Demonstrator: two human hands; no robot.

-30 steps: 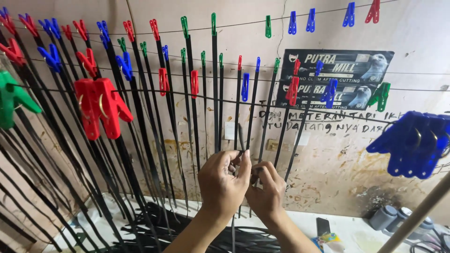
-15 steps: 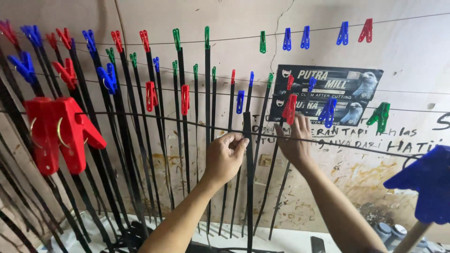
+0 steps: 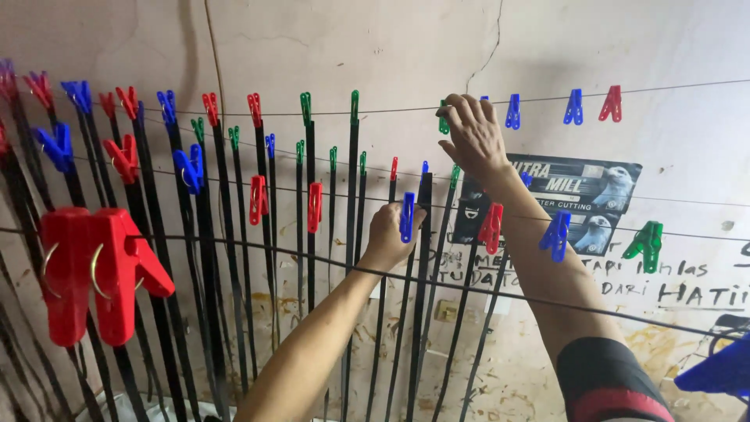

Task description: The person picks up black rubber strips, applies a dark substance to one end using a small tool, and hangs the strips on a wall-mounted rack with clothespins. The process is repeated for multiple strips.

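Hanging among many pegged strips, a black rubber strip is clasped near its top by the left hand, fingers closed around it. The right hand pinches a green clothespin on the top wire, beside blue clothespins.

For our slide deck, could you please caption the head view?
Left hand grips a black strip beside a blue clothespin; right hand reaches a green clothespin on the top wire.

Black sleeve, red stripe
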